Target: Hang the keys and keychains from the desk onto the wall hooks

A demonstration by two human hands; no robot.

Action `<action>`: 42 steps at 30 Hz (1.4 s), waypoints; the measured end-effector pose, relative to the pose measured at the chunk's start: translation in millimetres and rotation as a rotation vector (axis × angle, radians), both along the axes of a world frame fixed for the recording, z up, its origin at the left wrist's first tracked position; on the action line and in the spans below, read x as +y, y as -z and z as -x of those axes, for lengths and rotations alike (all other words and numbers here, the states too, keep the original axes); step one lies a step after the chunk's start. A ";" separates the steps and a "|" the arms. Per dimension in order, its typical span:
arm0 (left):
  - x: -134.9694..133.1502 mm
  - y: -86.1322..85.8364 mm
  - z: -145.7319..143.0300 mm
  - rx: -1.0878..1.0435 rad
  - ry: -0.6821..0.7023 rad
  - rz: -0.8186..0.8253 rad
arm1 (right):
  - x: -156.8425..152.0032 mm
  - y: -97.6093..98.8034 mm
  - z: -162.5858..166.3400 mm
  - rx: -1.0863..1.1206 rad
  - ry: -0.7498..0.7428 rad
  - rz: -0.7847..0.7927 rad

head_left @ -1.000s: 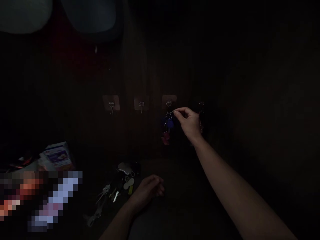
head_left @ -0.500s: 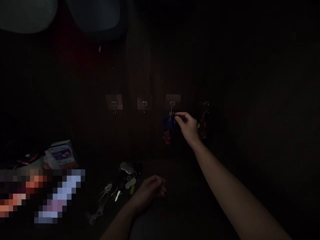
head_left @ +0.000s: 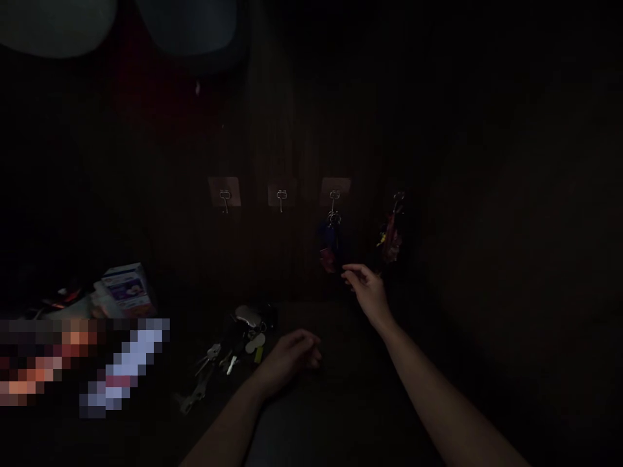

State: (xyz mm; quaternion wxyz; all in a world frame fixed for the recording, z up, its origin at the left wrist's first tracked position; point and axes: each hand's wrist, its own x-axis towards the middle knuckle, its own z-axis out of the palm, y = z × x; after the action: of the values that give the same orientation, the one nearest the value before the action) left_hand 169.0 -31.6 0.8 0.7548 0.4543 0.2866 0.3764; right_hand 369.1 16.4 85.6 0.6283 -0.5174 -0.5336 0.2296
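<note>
In dim light, a bunch of keys with a blue tag and a reddish piece (head_left: pixel 328 259) hangs from the third wall hook (head_left: pixel 334 196). Just right of its lower end is my right hand (head_left: pixel 367 288), thumb and forefinger slightly apart with nothing visible between them. Farther right, a reddish bundle with a yellow bit (head_left: pixel 390 240) hangs on the fourth hook (head_left: pixel 399 196). My left hand (head_left: pixel 292 357) rests low over the dark surface, its fingers loosely bent and holding nothing I can see. Left of it lies a pile of keys (head_left: pixel 232 363) with pale round tags and a yellow-green tag (head_left: pixel 258 354).
On the left of the wall are two bare hooks (head_left: pixel 224 194). A purple and white box (head_left: pixel 127 288) stands at the left among other items, some of them pixelated. Two rounded shapes, one pale (head_left: pixel 58 26), hang at the upper left. The right side is very dark.
My right hand has let go of the rings at the third hook and dropped lower, leaving the keys hanging there. My left hand has stayed nearly in place; the view has shifted slightly.
</note>
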 end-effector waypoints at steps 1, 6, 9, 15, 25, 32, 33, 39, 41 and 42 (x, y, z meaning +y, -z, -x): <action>-1.0 -1.2 -0.1 0.013 -0.001 -0.013 | -4.8 8.0 0.2 -0.005 0.002 0.021; -7.2 -8.0 -1.5 0.113 -0.002 -0.127 | -22.7 47.0 5.2 -0.088 -0.061 0.154; -10.2 -11.5 -1.7 0.193 -0.009 -0.206 | -27.2 65.9 12.3 -0.184 -0.113 0.209; -11.8 -14.8 2.5 0.326 0.028 -0.310 | -32.4 86.7 26.8 -0.289 -0.197 0.249; -16.2 -31.1 22.3 0.564 0.159 -0.519 | -40.0 96.1 30.9 -0.473 -0.167 0.183; -28.9 -46.4 80.5 0.663 0.195 -0.691 | -40.4 94.1 34.7 -0.530 -0.134 0.207; -28.7 -47.4 92.5 0.665 0.148 -0.710 | -40.5 93.7 35.1 -0.528 -0.127 0.213; -13.9 -43.2 160.5 0.761 -0.165 -0.737 | -40.0 90.9 39.0 -0.507 -0.091 0.263; -8.7 -37.3 176.3 0.803 -0.264 -0.750 | -39.0 90.7 41.4 -0.521 -0.069 0.278; -7.0 -33.9 182.3 0.823 -0.293 -0.757 | -38.5 90.7 42.7 -0.526 -0.053 0.287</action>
State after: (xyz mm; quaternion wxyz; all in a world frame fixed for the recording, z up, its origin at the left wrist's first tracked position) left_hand -13.3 -38.6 34.7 0.3061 0.7572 0.4621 0.3455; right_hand 326.4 -22.1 -5.1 0.3825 -0.6287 -0.6535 0.1769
